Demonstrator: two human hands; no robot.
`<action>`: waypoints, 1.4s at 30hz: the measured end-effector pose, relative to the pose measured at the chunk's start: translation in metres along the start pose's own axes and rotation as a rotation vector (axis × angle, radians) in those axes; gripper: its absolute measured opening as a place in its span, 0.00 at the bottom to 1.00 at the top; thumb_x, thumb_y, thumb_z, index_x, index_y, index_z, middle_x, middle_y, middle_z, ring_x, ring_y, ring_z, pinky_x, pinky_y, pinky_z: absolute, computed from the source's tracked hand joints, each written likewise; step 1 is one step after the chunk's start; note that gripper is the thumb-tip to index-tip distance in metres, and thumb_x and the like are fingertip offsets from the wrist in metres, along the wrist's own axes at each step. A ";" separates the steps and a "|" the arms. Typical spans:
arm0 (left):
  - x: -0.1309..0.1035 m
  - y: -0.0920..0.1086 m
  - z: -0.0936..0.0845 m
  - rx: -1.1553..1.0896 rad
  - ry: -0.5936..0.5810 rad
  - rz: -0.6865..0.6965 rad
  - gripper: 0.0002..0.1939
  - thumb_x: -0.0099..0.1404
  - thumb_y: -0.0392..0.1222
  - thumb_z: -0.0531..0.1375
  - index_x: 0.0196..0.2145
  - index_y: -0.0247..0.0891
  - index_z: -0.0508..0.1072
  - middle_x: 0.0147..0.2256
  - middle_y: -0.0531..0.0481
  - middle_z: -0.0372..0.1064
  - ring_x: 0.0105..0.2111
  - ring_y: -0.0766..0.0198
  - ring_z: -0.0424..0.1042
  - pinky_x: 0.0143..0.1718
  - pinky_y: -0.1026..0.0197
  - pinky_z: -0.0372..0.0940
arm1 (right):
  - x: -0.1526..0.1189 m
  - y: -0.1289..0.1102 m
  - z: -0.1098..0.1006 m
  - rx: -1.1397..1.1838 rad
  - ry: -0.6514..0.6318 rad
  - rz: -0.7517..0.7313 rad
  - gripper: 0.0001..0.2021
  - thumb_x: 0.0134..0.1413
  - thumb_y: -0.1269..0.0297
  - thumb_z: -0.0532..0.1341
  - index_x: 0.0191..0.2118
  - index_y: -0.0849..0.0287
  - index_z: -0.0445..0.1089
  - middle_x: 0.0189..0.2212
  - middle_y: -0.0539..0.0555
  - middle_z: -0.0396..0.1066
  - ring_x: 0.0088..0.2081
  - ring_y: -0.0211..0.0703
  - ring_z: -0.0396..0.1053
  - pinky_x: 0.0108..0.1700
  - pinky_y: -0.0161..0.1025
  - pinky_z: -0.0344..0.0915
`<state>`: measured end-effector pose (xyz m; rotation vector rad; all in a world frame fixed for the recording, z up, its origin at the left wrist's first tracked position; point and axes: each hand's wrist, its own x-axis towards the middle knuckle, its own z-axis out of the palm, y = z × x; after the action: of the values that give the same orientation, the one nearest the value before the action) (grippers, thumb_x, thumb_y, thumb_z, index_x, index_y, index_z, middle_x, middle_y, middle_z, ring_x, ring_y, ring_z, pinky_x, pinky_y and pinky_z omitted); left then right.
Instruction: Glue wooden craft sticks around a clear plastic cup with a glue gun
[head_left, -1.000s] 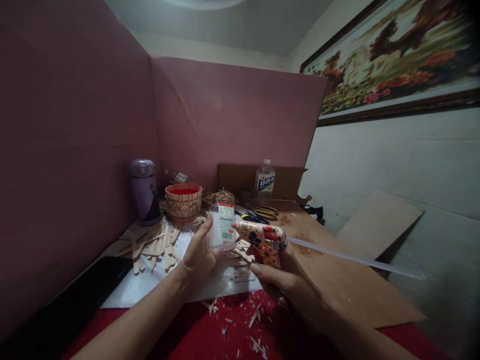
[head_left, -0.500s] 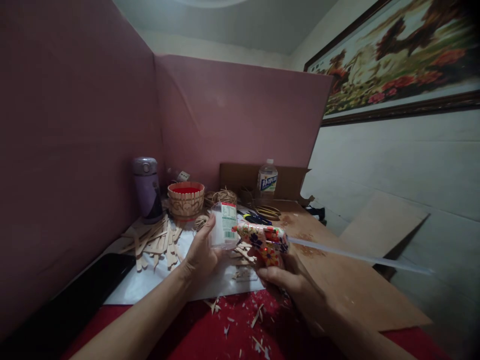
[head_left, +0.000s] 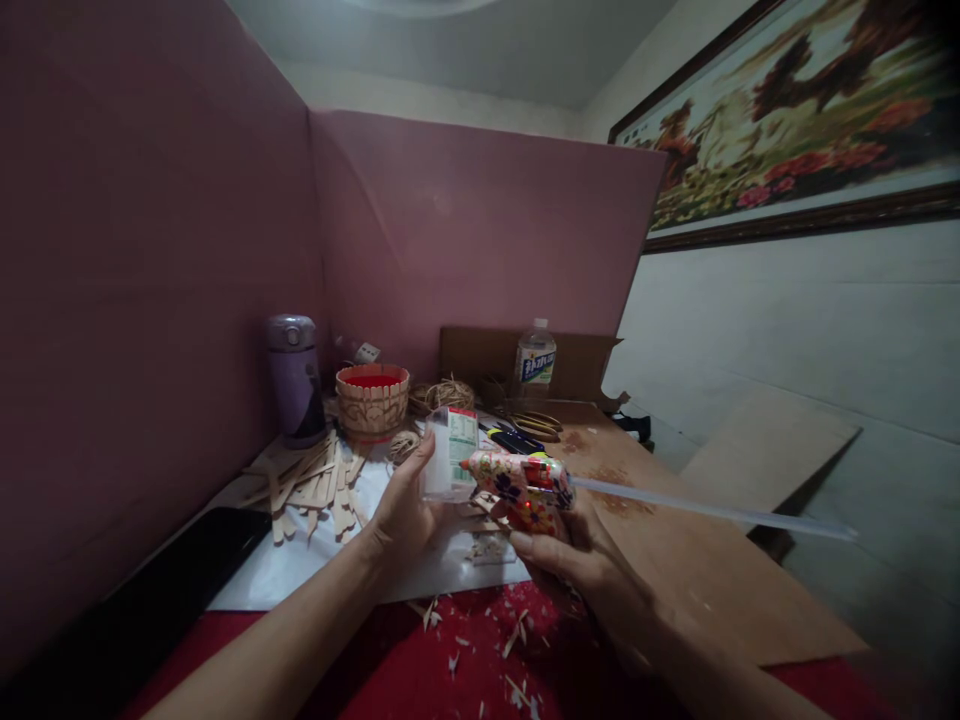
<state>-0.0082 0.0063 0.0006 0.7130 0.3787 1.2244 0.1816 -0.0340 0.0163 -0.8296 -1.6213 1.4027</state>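
A clear plastic container [head_left: 448,455] with a green and white label is gripped in my left hand [head_left: 405,505], thumb along its left side. My right hand [head_left: 574,550] is wrapped round the handle of a flower-patterned glue gun [head_left: 525,485], whose small red light is lit. The gun's orange nozzle points left, at the container's right side; I cannot tell whether they touch. From the back of the gun a long translucent glue stick [head_left: 712,508] sticks out to the right.
Wooden sticks [head_left: 319,485] lie on white paper [head_left: 244,585] at the left, near a purple flask [head_left: 294,385] and a stick-covered bowl [head_left: 373,402]. Behind my hands are twine [head_left: 450,394], scissors [head_left: 536,425] and a bottle [head_left: 537,365]. Wood scraps dot the red cloth [head_left: 405,660].
The glue gun has shifted slightly left and down, and its nozzle now overlaps the container's right edge. The container has turned a little. Both hands keep their holds.
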 end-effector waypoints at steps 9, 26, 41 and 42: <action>-0.001 0.000 0.002 0.029 0.045 0.022 0.28 0.64 0.58 0.55 0.52 0.34 0.71 0.42 0.39 0.77 0.40 0.48 0.75 0.49 0.42 0.61 | -0.001 -0.003 0.002 -0.011 0.026 -0.053 0.19 0.50 0.52 0.63 0.19 0.58 0.59 0.12 0.43 0.53 0.15 0.30 0.47 0.18 0.31 0.46; 0.000 0.001 -0.004 0.021 0.038 0.008 0.23 0.64 0.55 0.54 0.46 0.35 0.74 0.35 0.42 0.78 0.32 0.52 0.75 0.38 0.50 0.66 | 0.000 -0.003 0.003 -0.083 -0.089 -0.030 0.23 0.56 0.46 0.58 0.19 0.58 0.56 0.11 0.42 0.51 0.13 0.27 0.46 0.16 0.31 0.42; -0.001 -0.003 -0.006 0.071 0.084 0.011 0.27 0.63 0.57 0.55 0.49 0.33 0.74 0.39 0.38 0.77 0.37 0.48 0.75 0.43 0.46 0.65 | -0.002 -0.015 0.010 -0.052 -0.080 -0.002 0.16 0.53 0.50 0.63 0.29 0.57 0.60 0.19 0.44 0.52 0.20 0.31 0.47 0.19 0.32 0.45; -0.001 -0.004 -0.007 0.062 0.067 0.010 0.27 0.63 0.57 0.55 0.49 0.33 0.73 0.39 0.38 0.78 0.36 0.49 0.75 0.43 0.46 0.66 | -0.003 -0.014 0.010 -0.049 -0.072 0.007 0.17 0.53 0.50 0.62 0.28 0.57 0.60 0.19 0.43 0.51 0.20 0.31 0.46 0.18 0.32 0.44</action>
<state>-0.0101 0.0072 -0.0071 0.7289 0.4710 1.2525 0.1746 -0.0435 0.0292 -0.8227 -1.7148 1.4172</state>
